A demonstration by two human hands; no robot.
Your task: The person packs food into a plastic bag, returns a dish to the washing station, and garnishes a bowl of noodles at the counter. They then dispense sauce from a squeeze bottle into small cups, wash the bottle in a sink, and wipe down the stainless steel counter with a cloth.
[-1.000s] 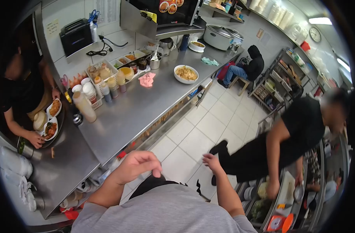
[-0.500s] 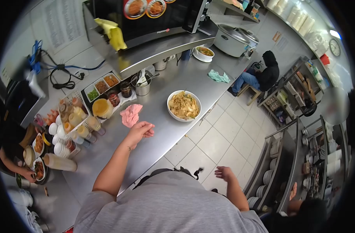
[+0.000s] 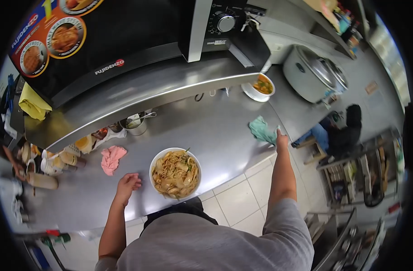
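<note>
A white bowl heaped with noodles sits near the front edge of the steel counter. Just left of it, my left hand hovers over the counter, empty, its fingers loosely bent and slightly apart. My right hand reaches far to the right and pinches the edge of a crumpled green cloth lying on the counter. Beyond my left hand lies a crumpled pink cloth.
A microwave stands on a raised steel shelf. Behind are a bowl of soup and a large cooker. A metal pot and sauce bottles stand left. A person sits at the right.
My right hand has gone from hanging beside me to gripping the green cloth. The view has swung right and closer to the microwave. My left hand is now beside the bowl.
</note>
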